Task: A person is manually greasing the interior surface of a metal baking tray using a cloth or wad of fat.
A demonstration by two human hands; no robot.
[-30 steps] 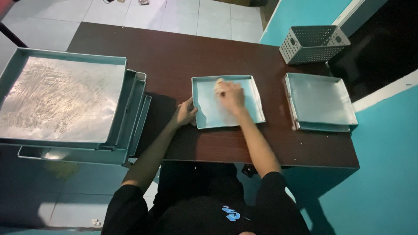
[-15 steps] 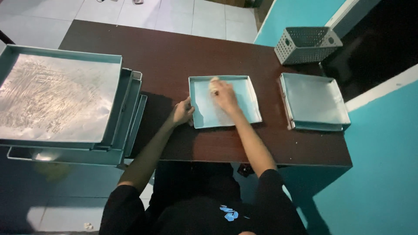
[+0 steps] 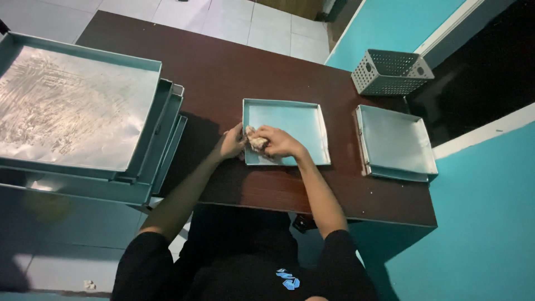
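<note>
On the dark brown table (image 3: pixel 223 72), near the front edge: a square metal tray (image 3: pixel 295 120), with the right hand (image 3: pixel 277 142) down in its near-left corner, fingers closed together over a pale crumpled cloth (image 3: pixel 257 143) pressed to the tray floor. Left hand (image 3: pixel 231 143) at the tray's left rim, fingers curled against the edge and touching it, just beside the cloth; whether clamped on the rim or only resting there, cannot tell. Compared with half a second ago and a full second ago: right hand and cloth now pulled from the upper-left part of the tray floor to the near-left corner, close against the left hand; left hand unmoved at the rim. To the right, apart from the first, a second square tray (image 3: pixel 398 145), unmoved. Beyond it, toward the far corner, a perforated metal basket (image 3: pixel 390 72). At far left, a stack of larger trays (image 3: pixel 83 111) overhanging the table's left side, unchanged
</note>
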